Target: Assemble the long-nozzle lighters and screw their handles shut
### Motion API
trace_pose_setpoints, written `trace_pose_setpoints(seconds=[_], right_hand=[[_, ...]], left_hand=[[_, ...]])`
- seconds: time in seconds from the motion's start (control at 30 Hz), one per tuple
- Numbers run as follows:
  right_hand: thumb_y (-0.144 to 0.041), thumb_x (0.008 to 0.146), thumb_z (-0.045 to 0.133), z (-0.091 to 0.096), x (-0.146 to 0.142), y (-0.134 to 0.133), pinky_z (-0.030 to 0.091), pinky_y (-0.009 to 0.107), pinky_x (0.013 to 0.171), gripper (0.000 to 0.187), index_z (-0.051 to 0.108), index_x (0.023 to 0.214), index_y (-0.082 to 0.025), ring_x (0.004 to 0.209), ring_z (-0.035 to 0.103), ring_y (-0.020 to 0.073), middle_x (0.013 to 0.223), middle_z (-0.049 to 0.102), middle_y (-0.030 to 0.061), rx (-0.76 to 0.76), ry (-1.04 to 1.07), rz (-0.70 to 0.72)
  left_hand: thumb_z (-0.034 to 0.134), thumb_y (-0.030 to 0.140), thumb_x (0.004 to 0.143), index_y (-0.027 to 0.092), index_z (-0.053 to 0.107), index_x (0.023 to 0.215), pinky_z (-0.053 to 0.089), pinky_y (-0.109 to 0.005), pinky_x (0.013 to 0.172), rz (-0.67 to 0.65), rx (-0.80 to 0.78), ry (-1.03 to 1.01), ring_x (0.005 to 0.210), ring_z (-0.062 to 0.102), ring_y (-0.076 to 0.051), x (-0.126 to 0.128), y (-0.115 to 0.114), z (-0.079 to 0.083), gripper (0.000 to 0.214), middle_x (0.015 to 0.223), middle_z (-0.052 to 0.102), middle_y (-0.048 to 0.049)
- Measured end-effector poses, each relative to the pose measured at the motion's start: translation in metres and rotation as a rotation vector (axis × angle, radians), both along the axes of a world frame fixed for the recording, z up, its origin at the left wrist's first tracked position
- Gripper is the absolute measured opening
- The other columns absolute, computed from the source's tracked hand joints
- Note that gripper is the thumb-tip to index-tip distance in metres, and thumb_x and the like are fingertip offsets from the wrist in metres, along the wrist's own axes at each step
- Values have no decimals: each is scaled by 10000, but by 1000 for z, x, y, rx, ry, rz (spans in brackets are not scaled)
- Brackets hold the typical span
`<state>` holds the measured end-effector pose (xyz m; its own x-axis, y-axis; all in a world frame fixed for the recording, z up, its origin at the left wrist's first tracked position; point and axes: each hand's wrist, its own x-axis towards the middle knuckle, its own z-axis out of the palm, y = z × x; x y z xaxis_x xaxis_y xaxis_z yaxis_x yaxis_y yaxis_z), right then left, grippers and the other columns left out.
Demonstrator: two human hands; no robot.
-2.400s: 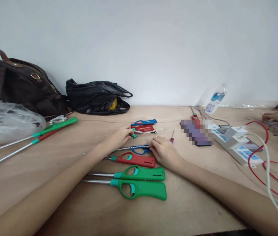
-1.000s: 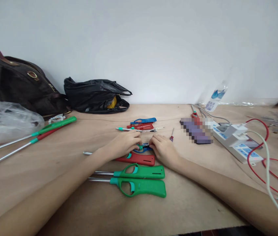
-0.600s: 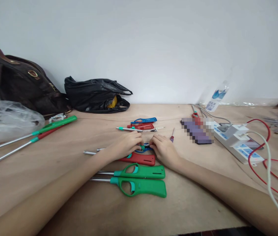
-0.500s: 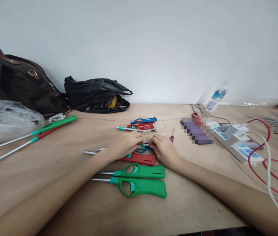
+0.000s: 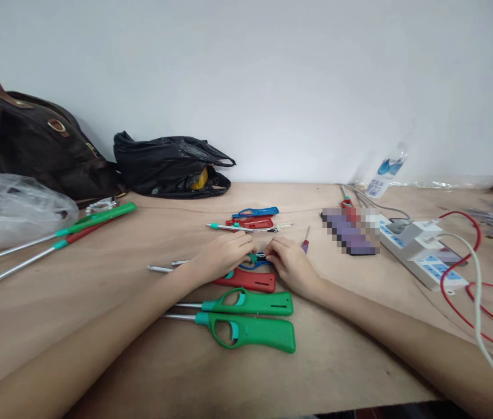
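Observation:
Both my hands are on a blue gas lighter (image 5: 256, 266), which lies on the table with its casing opened. My left hand (image 5: 228, 255) is closed, its fingertips pinching the lighter by its teal trigger part. From the other side, my right hand (image 5: 293, 266) pinches the lighter's handle end, where thin pale wire shows; my fingers partly hide the small parts. Nearer to me lie a red lighter (image 5: 253, 280) and two green lighters (image 5: 268, 333). Beyond my hands are red casing halves (image 5: 255, 223), a blue casing half (image 5: 264, 212) and a metal lighter tube (image 5: 233, 227) with wires.
A small screwdriver (image 5: 306, 241) lies right of my right hand. Farther right are a purple phone-like object (image 5: 351, 235), partly blurred, and a power strip (image 5: 425, 267) with cables. More lighters (image 5: 93, 221), a black plastic bag (image 5: 163, 166) and a dark bag (image 5: 41, 145) stand left.
The fingers of both hands have shifted slightly at the blue lighter, still pinching it. The view has tilted a little; the other things lie as before.

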<state>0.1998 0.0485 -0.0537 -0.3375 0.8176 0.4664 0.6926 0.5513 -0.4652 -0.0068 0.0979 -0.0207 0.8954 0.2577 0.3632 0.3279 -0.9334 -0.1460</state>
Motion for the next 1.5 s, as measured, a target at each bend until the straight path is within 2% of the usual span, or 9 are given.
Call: trace_pose_setpoints(seconds=[0.2,0.47,0.93,1.3,1.5], right_hand=[[-49,827,492,-1,0,0,416,326,728,146,504,796,-191,809,523,205,826,577,51,9,4,-2],[-54,832,488,-3,0,1,422,319,730,147,503,797,-195,810,532,201,826,583,48,16,-1,2],[-58,833,491,-4,1,2,421,320,728,142,511,798,-194,802,536,202,823,585,50,31,8,27],[-49,839,492,-3,0,2,406,330,739,144,533,823,-186,826,524,214,856,593,62,51,-128,2],[-38,832,491,0,0,2,398,330,747,152,528,824,-186,833,518,215,864,588,64,37,-161,19]], left_hand=[[455,93,926,153,581,849,442,-262,665,-33,30,20,758,567,-173,1,-1,1,159,835,608,-46],[428,100,936,152,580,826,439,-267,658,-45,46,-9,746,572,-172,2,0,2,194,802,603,-43],[471,144,942,148,595,790,424,-253,671,-37,-23,-58,762,558,-166,0,4,-3,196,819,592,-39],[353,85,968,149,593,835,436,-277,679,-53,142,-8,767,559,-171,1,1,-2,282,813,607,-49],[359,92,974,142,601,821,435,-283,670,-90,238,39,740,546,-167,1,-2,1,291,847,628,-57]])
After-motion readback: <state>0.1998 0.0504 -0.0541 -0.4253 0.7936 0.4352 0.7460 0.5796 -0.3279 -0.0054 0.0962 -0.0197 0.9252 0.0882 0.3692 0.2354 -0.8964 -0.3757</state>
